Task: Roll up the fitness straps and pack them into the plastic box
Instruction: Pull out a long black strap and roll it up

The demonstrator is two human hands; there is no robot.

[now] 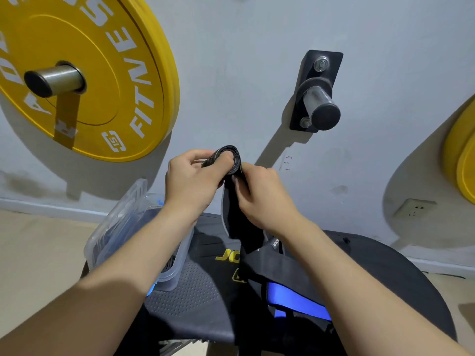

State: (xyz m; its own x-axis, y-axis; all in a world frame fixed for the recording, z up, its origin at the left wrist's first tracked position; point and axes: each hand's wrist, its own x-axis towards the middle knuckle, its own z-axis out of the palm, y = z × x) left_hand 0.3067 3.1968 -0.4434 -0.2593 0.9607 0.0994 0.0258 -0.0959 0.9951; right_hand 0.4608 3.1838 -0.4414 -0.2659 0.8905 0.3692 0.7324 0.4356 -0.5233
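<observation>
Rolling: left hand (191,181) pinches strap (235,217) coil, right hand (259,199) grips tail
Strap: looks soft, light, floppy; pinch coil's flat sides

At left on the black padded surface (195,291), clear rectangular plastic box (133,227); at right, flat blue-and-black strap (295,301). Above, between left grip (191,181) and right grip (262,199), black rolled strap (228,160). Behind, on the wall, round yellow weight plate (102,73) left, steel peg (318,104) right.
</observation>
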